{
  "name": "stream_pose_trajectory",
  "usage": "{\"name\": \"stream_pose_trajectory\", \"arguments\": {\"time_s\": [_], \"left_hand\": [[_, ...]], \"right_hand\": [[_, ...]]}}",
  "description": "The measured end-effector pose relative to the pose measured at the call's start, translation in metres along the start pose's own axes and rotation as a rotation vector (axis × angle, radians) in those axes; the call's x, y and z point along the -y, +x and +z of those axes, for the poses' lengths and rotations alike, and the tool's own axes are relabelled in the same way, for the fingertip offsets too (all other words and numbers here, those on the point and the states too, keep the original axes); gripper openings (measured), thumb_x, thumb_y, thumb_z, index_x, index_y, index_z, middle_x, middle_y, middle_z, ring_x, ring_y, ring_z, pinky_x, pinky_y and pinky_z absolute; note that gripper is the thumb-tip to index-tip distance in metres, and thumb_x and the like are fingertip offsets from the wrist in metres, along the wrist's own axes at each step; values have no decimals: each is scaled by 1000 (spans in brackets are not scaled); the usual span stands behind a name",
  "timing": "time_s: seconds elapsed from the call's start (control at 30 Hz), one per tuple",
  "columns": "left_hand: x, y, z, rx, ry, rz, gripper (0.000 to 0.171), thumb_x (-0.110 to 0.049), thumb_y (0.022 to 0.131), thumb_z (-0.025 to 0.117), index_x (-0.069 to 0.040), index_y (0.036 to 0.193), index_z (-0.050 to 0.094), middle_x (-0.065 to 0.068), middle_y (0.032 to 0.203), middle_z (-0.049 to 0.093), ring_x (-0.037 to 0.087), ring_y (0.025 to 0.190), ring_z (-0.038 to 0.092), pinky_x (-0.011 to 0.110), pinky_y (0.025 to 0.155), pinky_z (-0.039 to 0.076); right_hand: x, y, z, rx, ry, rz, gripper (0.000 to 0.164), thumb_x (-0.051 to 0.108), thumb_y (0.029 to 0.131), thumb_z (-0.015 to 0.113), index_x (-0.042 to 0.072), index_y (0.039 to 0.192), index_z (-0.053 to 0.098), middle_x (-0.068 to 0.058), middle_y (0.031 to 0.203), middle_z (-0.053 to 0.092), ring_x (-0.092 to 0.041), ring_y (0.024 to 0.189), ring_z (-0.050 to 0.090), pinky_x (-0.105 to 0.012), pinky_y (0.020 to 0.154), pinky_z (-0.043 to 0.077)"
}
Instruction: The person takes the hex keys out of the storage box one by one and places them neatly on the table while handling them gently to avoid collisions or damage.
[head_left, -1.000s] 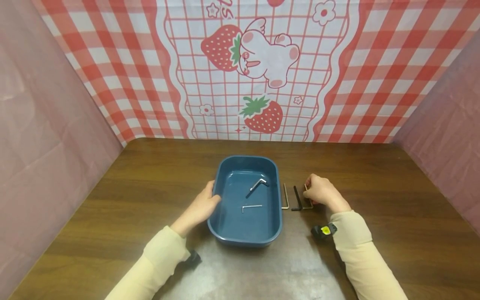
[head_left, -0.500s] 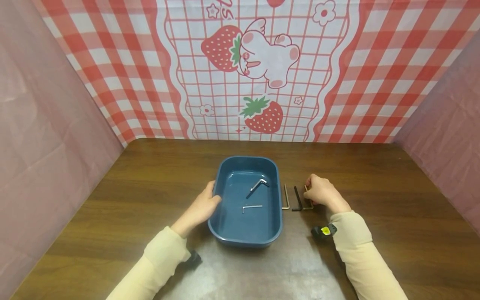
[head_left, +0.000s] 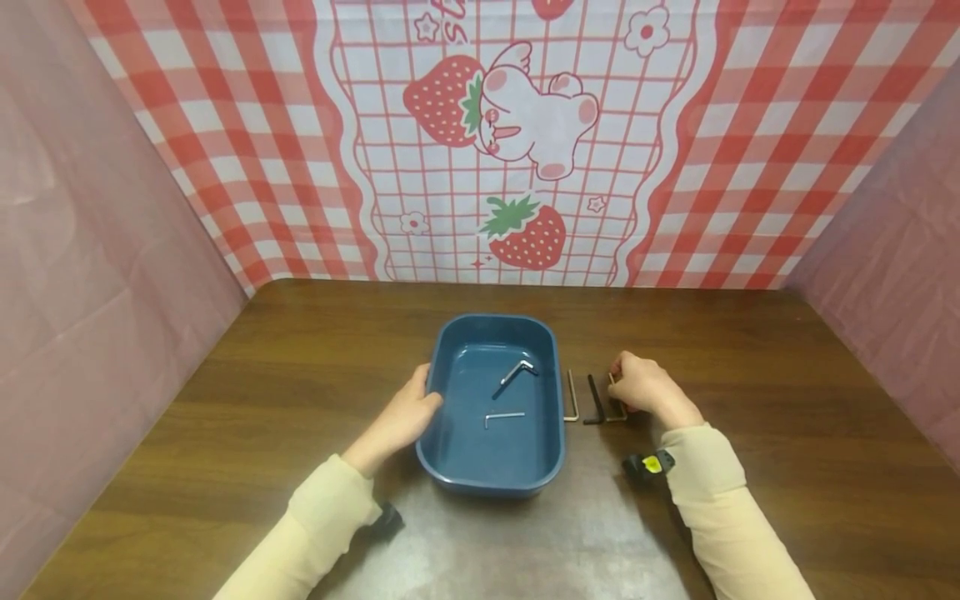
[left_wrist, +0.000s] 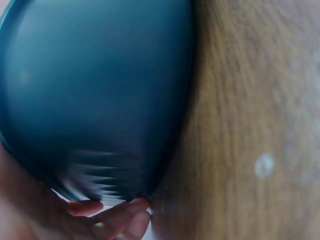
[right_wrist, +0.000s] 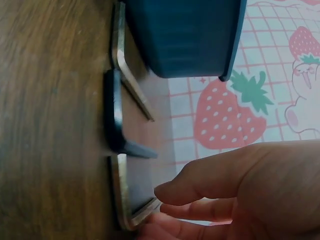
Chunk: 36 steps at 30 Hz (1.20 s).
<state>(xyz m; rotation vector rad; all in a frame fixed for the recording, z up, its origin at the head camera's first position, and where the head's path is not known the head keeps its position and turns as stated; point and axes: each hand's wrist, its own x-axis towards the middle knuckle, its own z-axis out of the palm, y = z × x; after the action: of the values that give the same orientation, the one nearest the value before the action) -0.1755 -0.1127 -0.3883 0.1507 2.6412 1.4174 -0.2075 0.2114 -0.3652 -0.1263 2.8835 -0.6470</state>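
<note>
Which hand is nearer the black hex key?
Right: the right hand is just beside the black hex key, at one brass key; the left hand is across the blue tray, gripping it.

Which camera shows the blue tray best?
The head view: there the blue tray shows nearly whole, inside included. The left wrist view crops it; the right wrist view has only part of its outer wall.

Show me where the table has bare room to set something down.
Bare wooden table lies left of the left hand, between the blue tray and the patterned cloth behind, and right of the right hand. Crowded: the strip from tray to right hand, with a gold hex key, a black hex key and a second gold key.
</note>
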Motion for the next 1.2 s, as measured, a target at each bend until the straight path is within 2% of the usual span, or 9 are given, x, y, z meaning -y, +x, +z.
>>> {"name": "stream_pose_trajectory", "arguments": {"time_s": [0.23, 0.4, 0.53, 0.67, 0.9, 1.2], "left_hand": [[0, 0, 0, -3, -3, 3, 54, -12, 86, 41, 1, 137, 29, 24, 135, 42, 37, 119, 45, 50, 96, 39], [0, 0, 0, 0, 2, -2, 54, -13, 86, 41, 1, 137, 28, 24, 136, 41, 36, 121, 44, 50, 97, 38], [1, 0, 0, 7, -3, -4, 54, -12, 86, 41, 1, 138, 28, 24, 136, 40, 37, 121, 44, 50, 97, 38], [2, 0, 1, 6, -2, -2, 54, -12, 86, 40, 1, 137, 28, 24, 136, 41, 37, 121, 44, 50, 96, 39], [2, 1, 0, 6, -1, -2, 54, -12, 86, 40, 1, 137, 28, 23, 136, 41, 37, 121, 44, 50, 97, 38], [2, 1, 1, 10, 5, -1, 54, -12, 86, 40, 1, 137, 28, 24, 135, 41, 38, 121, 44, 51, 96, 39]], "right_hand": [[7, -2, -5, -113, -95, -54, 24, 17, 76, 55, -2, 91, 55, -16, 82, 60, -33, 77, 57, -46, 65, 46], [17, -5, -7, -224, -92, -92, 27, 17, 78, 51, -1, 98, 58, -15, 86, 60, -32, 80, 58, -48, 66, 47], [27, -9, -7, -314, -70, -143, 24, 14, 80, 50, 1, 98, 59, -13, 85, 59, -28, 78, 57, -46, 64, 47], [38, -12, -7, -366, -45, -185, 21, 13, 81, 50, 2, 97, 60, -11, 85, 58, -25, 77, 56, -44, 64, 47], [56, -17, -3, -422, -4, -271, 16, 12, 83, 53, 4, 94, 61, -9, 84, 59, -22, 75, 55, -39, 65, 47], [78, -26, 7, -419, 27, -349, 12, 13, 83, 58, 7, 93, 62, -5, 86, 60, -19, 76, 56, -38, 69, 49]]}}
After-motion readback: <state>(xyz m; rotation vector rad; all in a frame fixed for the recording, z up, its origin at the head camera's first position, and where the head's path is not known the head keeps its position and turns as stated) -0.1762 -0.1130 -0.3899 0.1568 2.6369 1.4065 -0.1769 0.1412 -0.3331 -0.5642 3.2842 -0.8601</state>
